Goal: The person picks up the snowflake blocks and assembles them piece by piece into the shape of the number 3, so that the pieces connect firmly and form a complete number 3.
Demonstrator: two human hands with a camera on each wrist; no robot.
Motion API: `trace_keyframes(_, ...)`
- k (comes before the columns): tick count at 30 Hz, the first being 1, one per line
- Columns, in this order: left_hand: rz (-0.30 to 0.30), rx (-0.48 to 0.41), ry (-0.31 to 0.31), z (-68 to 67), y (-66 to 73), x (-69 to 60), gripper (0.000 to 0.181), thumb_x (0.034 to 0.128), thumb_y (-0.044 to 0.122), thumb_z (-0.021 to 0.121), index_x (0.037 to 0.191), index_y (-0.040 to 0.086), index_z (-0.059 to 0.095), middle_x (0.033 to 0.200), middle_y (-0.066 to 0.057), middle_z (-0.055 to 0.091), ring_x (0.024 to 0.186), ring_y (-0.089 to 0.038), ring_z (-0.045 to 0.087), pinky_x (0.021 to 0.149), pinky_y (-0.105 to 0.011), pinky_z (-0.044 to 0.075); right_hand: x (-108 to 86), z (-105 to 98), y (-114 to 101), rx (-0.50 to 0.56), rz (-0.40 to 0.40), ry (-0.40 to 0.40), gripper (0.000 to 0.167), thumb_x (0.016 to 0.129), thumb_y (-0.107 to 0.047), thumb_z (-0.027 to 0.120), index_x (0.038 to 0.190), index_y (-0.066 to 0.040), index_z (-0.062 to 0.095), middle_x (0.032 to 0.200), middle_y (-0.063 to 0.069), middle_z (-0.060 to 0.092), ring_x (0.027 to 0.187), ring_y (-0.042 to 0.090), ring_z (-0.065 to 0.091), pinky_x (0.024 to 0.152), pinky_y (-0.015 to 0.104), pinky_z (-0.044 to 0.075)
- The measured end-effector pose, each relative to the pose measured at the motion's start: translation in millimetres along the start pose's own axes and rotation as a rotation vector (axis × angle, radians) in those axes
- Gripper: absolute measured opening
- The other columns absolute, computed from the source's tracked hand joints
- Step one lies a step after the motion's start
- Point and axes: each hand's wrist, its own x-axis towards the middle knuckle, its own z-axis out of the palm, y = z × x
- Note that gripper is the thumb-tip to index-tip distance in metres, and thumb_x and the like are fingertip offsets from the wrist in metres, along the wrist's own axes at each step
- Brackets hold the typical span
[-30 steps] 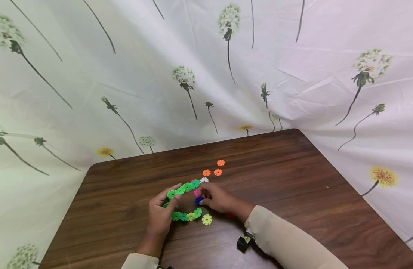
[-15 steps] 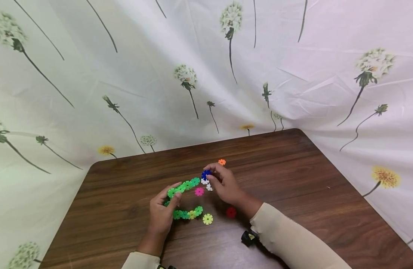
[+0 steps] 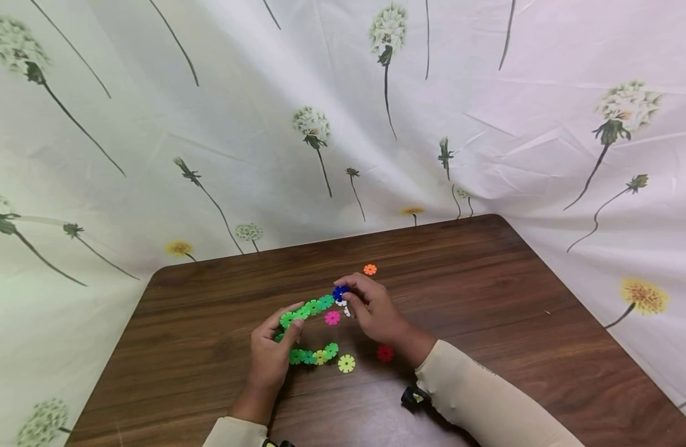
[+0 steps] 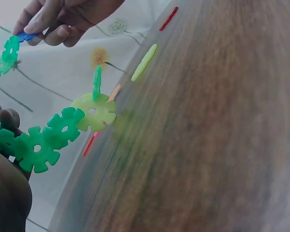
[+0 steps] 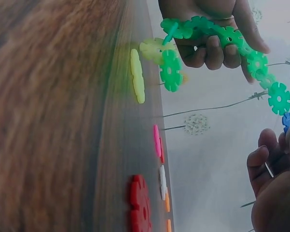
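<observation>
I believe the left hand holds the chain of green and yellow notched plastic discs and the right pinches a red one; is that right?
Not quite: the right hand pinches a blue notched plastic disc, not red, as the head view shows.

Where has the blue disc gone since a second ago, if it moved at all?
Yes, the blue disc has moved toward the far edge of the table.

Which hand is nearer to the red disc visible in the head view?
Right. The right hand is just beyond the red disc; the left hand is well to its left, with the loose yellow disc lying between.
</observation>
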Motion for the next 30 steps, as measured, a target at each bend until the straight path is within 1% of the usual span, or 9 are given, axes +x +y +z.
trace_keyframes(3,0.010,-0.007,-0.004,0.2,-0.1,0.4,0.027,0.1037,-0.008,0.066,0.129,-0.009,0.073,0.076,0.001,0.062,0.066,-0.017,0.056,0.058,-0.033,0.051,-0.1,0.9,0.3,-0.002,-0.011,0.013,0.021,0.110,0.006,0.055,0.128,0.001,0.065,0.088,0.012,0.062,0.065,0.017,0.057,0.058,0.025,0.054)
trace_keyframes(11,-0.007,0.004,0.000,0.2,-0.2,0.2,0.027,0.1039,-0.007,0.067,0.130,-0.005,0.075,0.077,-0.008,0.062,0.069,-0.012,0.058,0.061,-0.031,0.053,-1.7,3.2,-1.8,0.020,0.034,0.040,0.020,0.110,0.004,0.057,0.130,0.005,0.062,0.091,0.017,0.065,0.065,0.012,0.057,0.055,0.025,0.053)
trace_keyframes(15,-0.016,0.010,-0.008,0.1,-1.3,0.1,0.027,0.1043,-0.005,0.067,0.131,-0.005,0.074,0.077,-0.012,0.062,0.068,-0.015,0.058,0.062,-0.031,0.054,-2.1,3.7,-3.1,0.023,0.042,0.040,0.019,0.110,0.004,0.058,0.129,0.008,0.060,0.093,0.018,0.065,0.066,0.009,0.056,0.055,0.025,0.053)
trace_keyframes(17,-0.020,-0.004,-0.015,0.0,-1.9,-0.1,0.027,0.1054,-0.005,0.065,0.131,-0.007,0.073,0.075,-0.013,0.061,0.068,-0.016,0.058,0.063,-0.030,0.054,-2.2,3.9,-3.3,0.023,0.043,0.042,0.019,0.109,0.005,0.058,0.129,0.007,0.060,0.093,0.018,0.065,0.065,0.009,0.056,0.055,0.025,0.053)
trace_keyframes(21,-0.013,-0.054,-0.033,-0.1,-2.4,0.1,0.027,0.1088,-0.006,0.058,0.133,-0.014,0.069,0.073,-0.010,0.058,0.066,-0.016,0.057,0.063,-0.029,0.054,-2.5,4.2,-3.5,0.031,0.043,0.047,0.020,0.109,0.005,0.058,0.129,0.008,0.059,0.094,0.019,0.065,0.062,0.015,0.057,0.054,0.024,0.052)
trace_keyframes(23,-0.010,-0.076,-0.038,0.3,-2.5,0.4,0.028,0.1102,-0.006,0.055,0.134,-0.015,0.068,0.073,-0.008,0.057,0.066,-0.017,0.056,0.063,-0.029,0.053,-2.6,4.1,-3.6,0.039,0.045,0.052,0.022,0.109,0.005,0.058,0.131,0.007,0.060,0.095,0.019,0.065,0.061,0.022,0.057,0.054,0.025,0.052)
trace_keyframes(25,-0.007,-0.077,-0.039,0.8,-2.3,0.3,0.029,0.1107,-0.005,0.054,0.135,-0.014,0.068,0.073,-0.006,0.057,0.065,-0.017,0.055,0.062,-0.029,0.053,-2.6,4.0,-3.4,0.051,0.052,0.057,0.025,0.110,0.004,0.057,0.135,0.006,0.061,0.095,0.021,0.065,0.061,0.031,0.056,0.054,0.027,0.053)
trace_keyframes(28,-0.013,-0.083,-0.032,1.2,-2.5,0.0,0.029,0.1113,-0.004,0.054,0.135,-0.012,0.068,0.075,-0.004,0.058,0.065,-0.017,0.054,0.062,-0.027,0.052,-2.5,3.8,-3.1,0.089,0.095,0.061,0.027,0.111,0.002,0.055,0.137,0.003,0.064,0.094,0.025,0.063,0.063,0.037,0.056,0.057,0.033,0.056)
trace_keyframes(30,-0.009,-0.093,-0.030,1.1,-2.5,-0.5,0.029,0.1117,-0.004,0.053,0.135,-0.013,0.067,0.076,-0.003,0.058,0.065,-0.017,0.054,0.062,-0.027,0.052,-2.1,3.7,-3.1,0.123,0.151,0.057,0.027,0.112,0.002,0.053,0.136,0.003,0.066,0.092,0.027,0.062,0.064,0.035,0.058,0.059,0.034,0.058)
